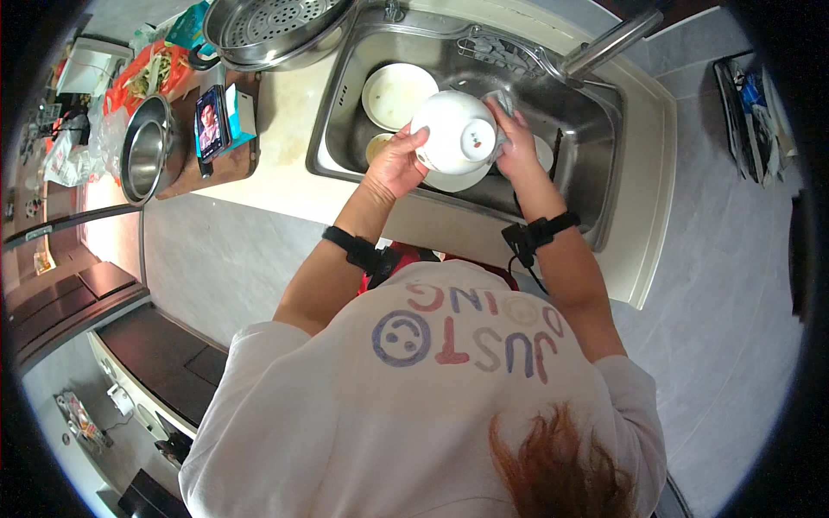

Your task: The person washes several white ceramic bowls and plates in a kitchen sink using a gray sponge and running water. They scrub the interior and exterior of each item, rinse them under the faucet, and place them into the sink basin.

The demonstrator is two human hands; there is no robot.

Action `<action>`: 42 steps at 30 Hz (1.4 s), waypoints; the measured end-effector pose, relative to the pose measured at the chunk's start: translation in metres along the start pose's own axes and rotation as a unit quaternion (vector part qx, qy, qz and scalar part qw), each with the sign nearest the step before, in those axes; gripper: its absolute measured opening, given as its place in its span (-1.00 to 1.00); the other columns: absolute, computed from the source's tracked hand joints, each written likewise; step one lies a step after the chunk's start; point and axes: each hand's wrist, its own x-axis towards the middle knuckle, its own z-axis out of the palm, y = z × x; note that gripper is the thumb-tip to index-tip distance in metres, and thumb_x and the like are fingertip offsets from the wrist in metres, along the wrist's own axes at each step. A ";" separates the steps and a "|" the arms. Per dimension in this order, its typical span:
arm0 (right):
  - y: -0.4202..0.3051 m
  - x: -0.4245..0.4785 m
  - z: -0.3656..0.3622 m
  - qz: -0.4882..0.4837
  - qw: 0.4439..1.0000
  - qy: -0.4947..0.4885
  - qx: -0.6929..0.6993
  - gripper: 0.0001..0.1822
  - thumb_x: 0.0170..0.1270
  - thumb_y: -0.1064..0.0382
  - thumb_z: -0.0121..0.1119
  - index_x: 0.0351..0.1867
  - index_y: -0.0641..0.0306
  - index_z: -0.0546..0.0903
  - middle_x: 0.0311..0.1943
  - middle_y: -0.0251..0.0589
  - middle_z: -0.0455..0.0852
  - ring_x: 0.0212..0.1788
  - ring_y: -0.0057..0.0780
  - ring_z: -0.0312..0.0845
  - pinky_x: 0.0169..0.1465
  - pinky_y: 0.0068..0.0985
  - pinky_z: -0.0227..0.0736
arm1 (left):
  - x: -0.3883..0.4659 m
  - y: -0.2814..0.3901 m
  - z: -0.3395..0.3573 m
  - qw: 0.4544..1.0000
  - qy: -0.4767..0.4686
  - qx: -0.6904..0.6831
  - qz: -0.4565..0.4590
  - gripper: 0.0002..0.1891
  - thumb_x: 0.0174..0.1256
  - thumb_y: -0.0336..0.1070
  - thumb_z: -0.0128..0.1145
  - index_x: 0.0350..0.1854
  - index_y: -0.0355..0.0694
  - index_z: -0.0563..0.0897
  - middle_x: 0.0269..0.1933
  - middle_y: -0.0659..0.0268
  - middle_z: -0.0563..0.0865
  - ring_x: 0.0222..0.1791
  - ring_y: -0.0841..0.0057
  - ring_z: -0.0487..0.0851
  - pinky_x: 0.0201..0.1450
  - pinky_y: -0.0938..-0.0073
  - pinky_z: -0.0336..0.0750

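Over the stainless steel sink, a white ceramic bowl is tilted so that its underside faces the camera. My left hand grips its left side, thumb on the outer wall. At the bowl's right side, my right hand holds a grey cloth against it; the fingertips are partly hidden. A white plate lies in the sink behind the bowl. Another white plate shows below the bowl, partly covered. A small yellowish dish is beside my left hand.
A faucet reaches over the sink's back right. A wire rack holds cloth at the back. On the left counter stand a steamer pot, a phone propped on a box, metal bowls and a red bag with vegetables.
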 end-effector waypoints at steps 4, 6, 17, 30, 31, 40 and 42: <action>0.011 -0.002 0.004 -0.272 0.915 0.017 -0.298 -0.65 0.30 0.13 0.16 0.00 0.33 0.55 -0.11 -0.14 0.66 -0.13 -0.31 0.58 -0.04 -0.43 0.45 | -0.002 0.000 0.017 0.988 0.037 0.151 0.022 -0.60 0.23 -0.38 0.20 0.13 -0.26 0.50 0.07 0.29 0.62 0.03 0.52 0.59 0.11 0.45 0.49; -0.002 -0.037 0.038 -0.450 0.768 -0.059 -0.451 -0.69 0.28 0.19 0.12 0.01 0.22 0.58 -0.03 -0.05 0.63 -0.01 -0.08 0.54 0.10 -0.30 0.39 | 0.003 -0.004 0.014 0.970 0.056 0.235 0.017 -0.62 0.23 -0.43 0.19 0.11 -0.27 0.51 0.04 0.29 0.64 -0.02 0.56 0.60 0.06 0.49 0.49; -0.040 0.025 0.036 0.195 0.959 -0.200 -0.053 -0.48 0.26 -0.11 0.10 0.05 0.26 0.55 -0.12 -0.20 0.67 -0.14 -0.37 0.62 -0.13 -0.37 0.57 | -0.010 0.006 0.041 0.958 -0.037 0.279 0.060 -0.58 0.10 -0.52 0.27 0.06 -0.32 0.55 -0.07 0.32 0.69 -0.07 0.61 0.60 0.09 0.57 0.42; 0.011 0.021 0.009 0.106 0.994 0.014 0.020 -0.58 0.29 -0.02 0.11 -0.04 0.30 0.57 -0.16 -0.15 0.67 -0.16 -0.32 0.61 -0.11 -0.42 0.50 | -0.010 -0.003 0.035 0.996 0.077 0.004 0.045 -0.66 0.22 -0.20 0.25 -0.02 -0.23 0.57 -0.03 0.33 0.68 -0.01 0.50 0.63 0.12 0.44 0.48; 0.013 0.021 0.012 0.064 0.997 0.029 0.030 -0.58 0.31 0.00 0.08 -0.03 0.32 0.57 -0.14 -0.16 0.66 -0.13 -0.33 0.60 -0.07 -0.43 0.48 | -0.009 -0.005 0.036 0.996 0.072 0.014 0.054 -0.66 0.22 -0.21 0.25 -0.01 -0.23 0.57 -0.03 0.33 0.68 0.00 0.51 0.62 0.13 0.44 0.48; 0.012 -0.041 0.052 -0.481 0.707 -0.021 -0.518 -0.65 0.30 0.35 -0.01 0.12 0.25 0.51 0.11 0.11 0.52 0.14 0.04 0.46 0.18 -0.31 0.37 | 0.004 -0.009 0.028 0.987 0.126 0.032 0.094 -0.71 0.27 -0.30 0.19 0.02 -0.19 0.55 -0.02 0.36 0.67 0.03 0.52 0.59 0.17 0.46 0.43; 0.016 -0.053 0.045 -0.452 0.728 -0.055 -0.513 -0.64 0.27 0.38 0.01 0.12 0.25 0.51 0.11 0.11 0.52 0.14 0.05 0.45 0.17 -0.29 0.38 | 0.005 -0.006 0.025 0.985 0.134 0.011 0.104 -0.70 0.27 -0.31 0.18 0.04 -0.19 0.53 -0.01 0.36 0.66 0.04 0.52 0.58 0.18 0.47 0.42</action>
